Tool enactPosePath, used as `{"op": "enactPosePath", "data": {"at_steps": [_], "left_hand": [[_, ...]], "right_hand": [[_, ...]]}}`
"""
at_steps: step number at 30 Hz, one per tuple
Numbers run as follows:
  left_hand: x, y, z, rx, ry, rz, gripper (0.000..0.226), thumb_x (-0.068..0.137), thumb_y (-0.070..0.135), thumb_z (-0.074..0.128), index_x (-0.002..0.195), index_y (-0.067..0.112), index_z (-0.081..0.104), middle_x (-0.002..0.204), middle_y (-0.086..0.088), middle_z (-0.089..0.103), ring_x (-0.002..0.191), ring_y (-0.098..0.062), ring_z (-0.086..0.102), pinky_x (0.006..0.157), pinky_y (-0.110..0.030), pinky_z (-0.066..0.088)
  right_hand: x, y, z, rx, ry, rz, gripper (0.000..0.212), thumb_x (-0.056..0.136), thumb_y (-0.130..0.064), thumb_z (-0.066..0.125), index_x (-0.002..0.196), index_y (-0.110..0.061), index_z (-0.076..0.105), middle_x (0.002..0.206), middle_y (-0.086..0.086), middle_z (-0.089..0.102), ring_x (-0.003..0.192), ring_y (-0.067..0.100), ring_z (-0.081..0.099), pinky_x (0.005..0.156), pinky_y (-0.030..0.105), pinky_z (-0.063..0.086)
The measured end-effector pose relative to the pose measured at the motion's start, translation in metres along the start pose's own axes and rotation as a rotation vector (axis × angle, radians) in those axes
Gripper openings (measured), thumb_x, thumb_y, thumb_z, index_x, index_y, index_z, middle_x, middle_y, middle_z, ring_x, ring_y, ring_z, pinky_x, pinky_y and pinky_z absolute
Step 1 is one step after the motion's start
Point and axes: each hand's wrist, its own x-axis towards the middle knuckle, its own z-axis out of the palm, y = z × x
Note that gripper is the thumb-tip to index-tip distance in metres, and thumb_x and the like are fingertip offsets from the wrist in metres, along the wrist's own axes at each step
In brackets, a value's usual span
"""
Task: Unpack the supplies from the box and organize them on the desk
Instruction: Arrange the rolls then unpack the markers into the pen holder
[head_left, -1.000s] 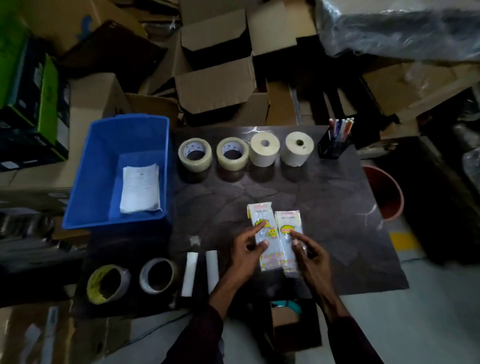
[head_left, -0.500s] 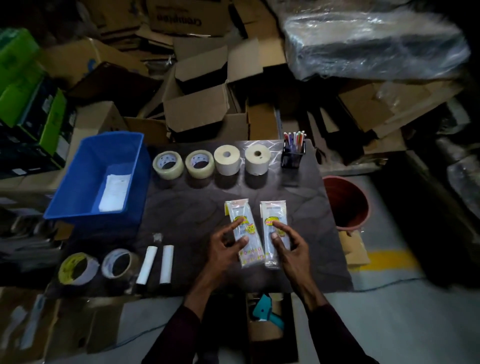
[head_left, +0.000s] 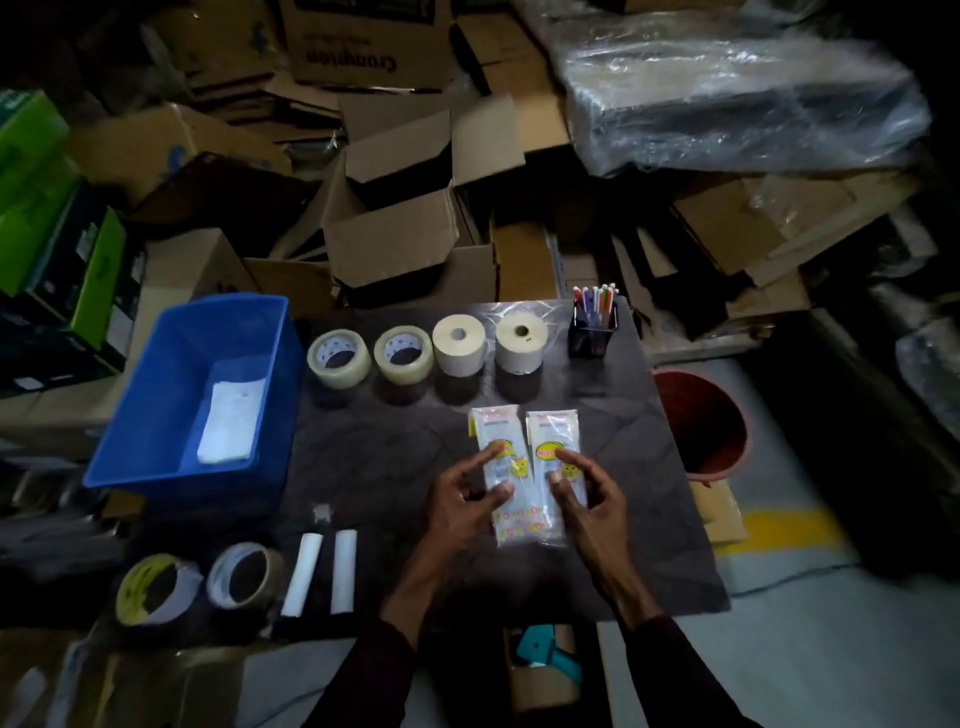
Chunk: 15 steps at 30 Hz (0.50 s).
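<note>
Since half a second earlier, the left packet (head_left: 494, 431) had been turned straighter and brought almost against the right packet (head_left: 551, 431). Both were laid flat, side by side, on the near middle of the desk (head_left: 395, 457). The left hand (head_left: 465, 496) was rested on the left packet by forefinger and thumb, loosely spread, nothing clasped. The right hand (head_left: 589, 501) was likewise set on the right packet.

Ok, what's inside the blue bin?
A white paper bundle lies on the floor of the blue bin. Anything under the paper is covered.
</note>
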Motion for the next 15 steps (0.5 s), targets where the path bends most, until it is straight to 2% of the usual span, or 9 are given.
{"op": "enactPosePath", "data": {"at_steps": [3,5,7,10,15], "left_hand": [[0.012,0.004,-0.01,0.034,-0.013,0.006,0.049,0.077,0.002,0.075,0.12,0.023,0.065,0.109,0.008,0.074,0.097,-0.008,0.066,0.083,-0.026,0.055],[0.02,0.006,-0.018,0.018,-0.027,-0.003,0.049,0.078,0.002,0.076,0.12,0.024,0.066,0.11,0.001,0.074,0.097,-0.012,0.067,0.084,-0.029,0.056],[0.027,0.008,-0.023,-0.002,-0.051,-0.022,0.051,0.08,-0.006,0.072,0.124,0.019,0.063,0.104,0.005,0.075,0.095,-0.009,0.068,0.08,-0.025,0.056],[0.036,0.013,-0.026,-0.001,-0.072,-0.021,0.052,0.081,-0.01,0.069,0.125,0.017,0.06,0.1,0.01,0.075,0.093,-0.005,0.068,0.077,-0.021,0.055],[0.046,0.013,-0.023,-0.061,-0.068,-0.036,0.05,0.08,-0.011,0.07,0.125,0.011,0.063,0.109,-0.007,0.074,0.095,-0.015,0.069,0.078,-0.027,0.056]], "right_hand": [[0.005,0.002,0.011,-0.004,0.033,-0.012,0.02,0.089,-0.001,0.069,0.106,-0.011,0.072,0.103,0.002,0.078,0.09,0.018,0.073,0.073,0.03,0.06],[0.011,0.005,0.015,-0.032,0.035,-0.014,0.02,0.089,-0.007,0.071,0.107,-0.015,0.073,0.107,0.006,0.077,0.096,0.027,0.073,0.079,0.041,0.06],[0.014,0.006,0.02,-0.034,0.03,-0.006,0.02,0.089,-0.01,0.072,0.108,-0.016,0.073,0.109,0.008,0.076,0.1,0.032,0.072,0.083,0.047,0.06],[0.018,0.002,0.028,-0.013,0.041,0.005,0.021,0.089,-0.006,0.07,0.109,-0.01,0.072,0.108,0.007,0.076,0.097,0.027,0.073,0.082,0.047,0.061],[0.028,-0.006,0.031,-0.004,0.065,-0.012,0.019,0.089,-0.003,0.07,0.108,-0.007,0.072,0.106,0.008,0.077,0.093,0.022,0.073,0.08,0.04,0.061]]}}
